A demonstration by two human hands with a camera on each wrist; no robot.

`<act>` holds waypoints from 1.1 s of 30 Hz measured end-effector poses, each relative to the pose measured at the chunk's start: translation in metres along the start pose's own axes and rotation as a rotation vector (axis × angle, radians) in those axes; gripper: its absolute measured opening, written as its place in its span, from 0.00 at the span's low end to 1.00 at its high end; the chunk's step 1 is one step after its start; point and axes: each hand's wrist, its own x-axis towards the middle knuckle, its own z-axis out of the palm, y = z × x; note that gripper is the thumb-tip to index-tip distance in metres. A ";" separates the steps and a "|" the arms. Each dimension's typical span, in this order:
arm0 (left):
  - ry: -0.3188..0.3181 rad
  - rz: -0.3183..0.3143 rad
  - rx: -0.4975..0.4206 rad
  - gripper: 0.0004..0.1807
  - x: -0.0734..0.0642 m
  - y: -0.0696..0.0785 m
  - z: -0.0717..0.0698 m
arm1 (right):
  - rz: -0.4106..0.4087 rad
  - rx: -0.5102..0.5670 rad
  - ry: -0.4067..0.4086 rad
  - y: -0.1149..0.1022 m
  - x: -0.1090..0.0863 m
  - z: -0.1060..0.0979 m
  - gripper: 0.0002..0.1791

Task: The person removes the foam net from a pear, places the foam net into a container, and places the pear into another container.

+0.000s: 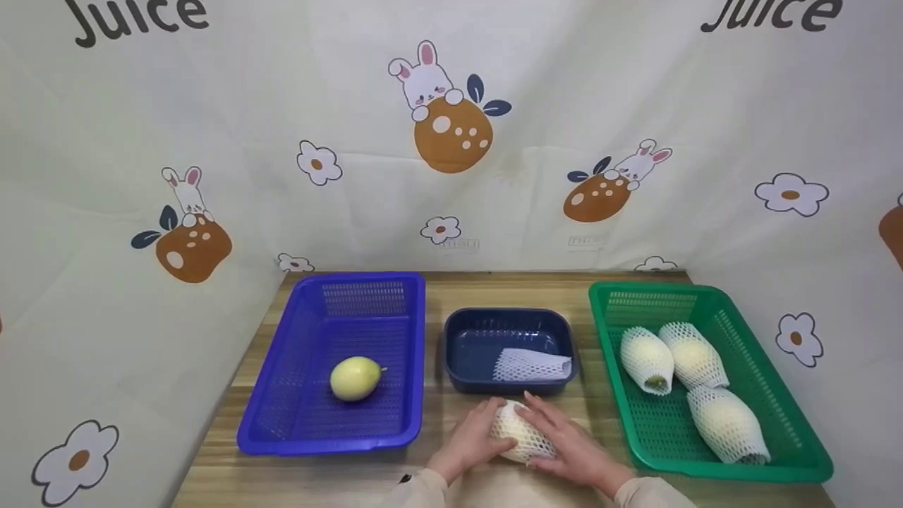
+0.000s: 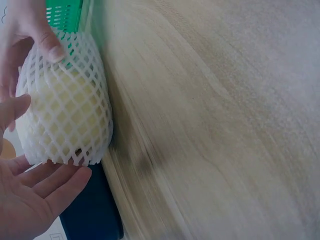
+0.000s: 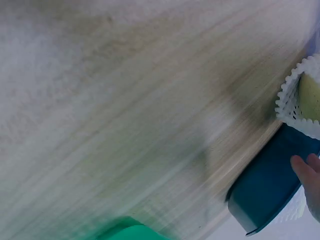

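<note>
White foam netting (image 1: 520, 436) wraps a fruit (image 2: 70, 112) at the bench (image 1: 508, 289), before the navy tray (image 1: 471, 353). Left hand (image 1: 469, 441) and right hand (image 1: 571, 446), fingers partly bent, grip it from both sides, covering its flanks; the right wrist view crops it. "Juice" appears twice on the wall cloth (image 1: 282, 85), tops cut off; smaller boxed lettering is illegible. One bare fruit (image 1: 355, 379) lies in the blue basket (image 1: 331, 446), three netted fruits (image 1: 695, 358) in the green basket (image 1: 734, 472), one loose sleeve (image 1: 529, 365) in the tray.
</note>
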 end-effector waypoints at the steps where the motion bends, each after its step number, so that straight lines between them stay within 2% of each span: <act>1: 0.001 0.002 0.001 0.30 0.000 0.000 0.000 | 0.013 0.006 -0.031 0.000 0.000 0.000 0.42; 3: 0.003 0.001 0.004 0.31 -0.001 0.000 0.000 | 0.021 0.014 -0.063 -0.001 0.000 0.000 0.41; 5: 0.009 0.004 0.004 0.32 -0.001 -0.001 0.000 | 0.006 -0.001 -0.054 0.000 0.000 0.000 0.41; 11: 0.011 -0.003 -0.008 0.37 -0.003 -0.004 0.002 | -0.095 -0.048 0.082 0.006 -0.004 0.000 0.33; 16: -0.015 -0.007 0.023 0.35 -0.003 -0.004 0.001 | -0.139 -0.061 0.144 0.008 -0.006 -0.001 0.27; 20: -0.034 -0.004 0.034 0.33 -0.003 -0.004 0.001 | -0.163 -0.108 0.119 0.009 -0.007 -0.004 0.32; 24: -0.045 -0.010 0.041 0.34 -0.002 -0.003 0.000 | -0.193 -0.156 0.005 0.008 -0.005 -0.006 0.38; 27: -0.046 -0.009 0.041 0.35 -0.002 -0.004 -0.001 | -0.199 -0.174 -0.064 0.008 -0.003 -0.005 0.39; 30: -0.041 -0.002 0.034 0.34 -0.002 -0.004 0.000 | -0.193 -0.195 -0.064 0.009 -0.004 -0.002 0.37; 33: -0.037 0.005 0.028 0.34 -0.002 -0.004 0.000 | -0.193 -0.203 -0.017 0.009 -0.005 -0.001 0.36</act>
